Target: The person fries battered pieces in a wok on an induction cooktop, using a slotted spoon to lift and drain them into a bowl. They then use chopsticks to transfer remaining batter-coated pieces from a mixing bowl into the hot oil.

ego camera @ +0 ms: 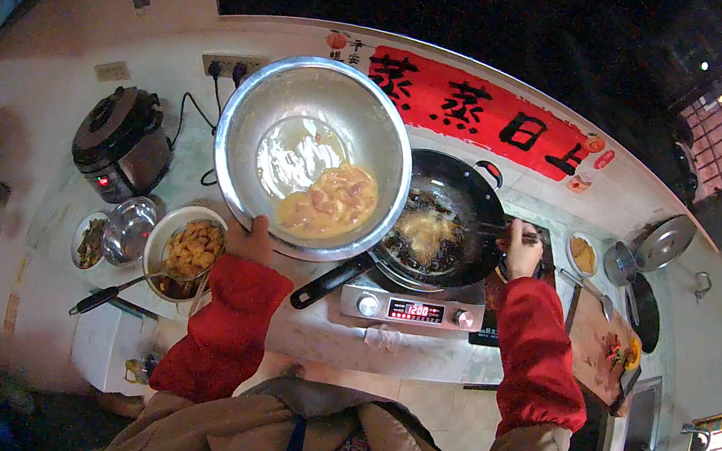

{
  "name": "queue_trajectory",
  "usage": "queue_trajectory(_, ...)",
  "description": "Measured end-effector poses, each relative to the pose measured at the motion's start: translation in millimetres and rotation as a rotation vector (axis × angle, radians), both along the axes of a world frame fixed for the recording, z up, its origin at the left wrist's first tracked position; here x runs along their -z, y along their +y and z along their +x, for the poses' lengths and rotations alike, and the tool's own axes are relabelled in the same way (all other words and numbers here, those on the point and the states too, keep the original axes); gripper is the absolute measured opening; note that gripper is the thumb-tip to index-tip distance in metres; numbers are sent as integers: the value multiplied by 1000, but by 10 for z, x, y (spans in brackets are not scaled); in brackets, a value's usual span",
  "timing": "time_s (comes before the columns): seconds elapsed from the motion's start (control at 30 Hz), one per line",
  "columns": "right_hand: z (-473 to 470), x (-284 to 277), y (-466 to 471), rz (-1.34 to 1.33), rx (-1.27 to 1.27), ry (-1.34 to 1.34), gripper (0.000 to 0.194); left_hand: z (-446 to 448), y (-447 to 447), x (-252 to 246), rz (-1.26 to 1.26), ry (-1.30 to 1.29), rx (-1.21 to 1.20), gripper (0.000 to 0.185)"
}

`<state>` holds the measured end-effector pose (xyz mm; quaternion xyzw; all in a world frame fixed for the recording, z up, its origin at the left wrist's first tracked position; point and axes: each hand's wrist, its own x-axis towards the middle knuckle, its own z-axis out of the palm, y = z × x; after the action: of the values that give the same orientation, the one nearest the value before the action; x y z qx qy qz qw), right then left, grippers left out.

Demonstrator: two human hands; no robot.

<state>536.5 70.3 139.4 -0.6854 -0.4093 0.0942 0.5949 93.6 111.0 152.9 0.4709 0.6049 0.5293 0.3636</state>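
My left hand grips the near rim of a large stainless steel bowl, thumb over the edge. The bowl is tilted towards me, and raw battered meat pieces lie low in it, to the right. Beside it, a black wok sits on an induction cooker. Frothing oil with a pale frying piece fills the wok's middle. At the wok's right edge my right hand holds a thin dark utensil, perhaps chopsticks, reaching over the oil. The bowl hides the wok's left part.
On the left stand an electric pressure cooker, a pot of fried pieces with a skimmer, and a small metal bowl. The wok's handle points towards me. A cutting board and a spatula lie right.
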Motion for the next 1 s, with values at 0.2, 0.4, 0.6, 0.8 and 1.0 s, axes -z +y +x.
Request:
queue_trajectory(0.2, -173, 125, -8, 10, 45, -68, 24, 106, -45, -47, -11, 27, -93, 34)
queue_trajectory(0.4, -588, -473, -423, 238, -23, 310, 28, 130, -13, 1, 109, -55, -13, 33)
queue_trajectory(0.6, -1193, -953, -920, 390, -26, 402, 27, 302, -103, -81, 106, -1, 74, 44)
queue_trajectory(0.8, -1792, -801, -919, 128, -298, -14, 24, 444, -123, -29, 162, 70, 124, 32)
queue_trajectory(1.0, -2227, -792, -900, 83, -331, 200, 19, 553, -145, 79, 219, -97, 166, 34)
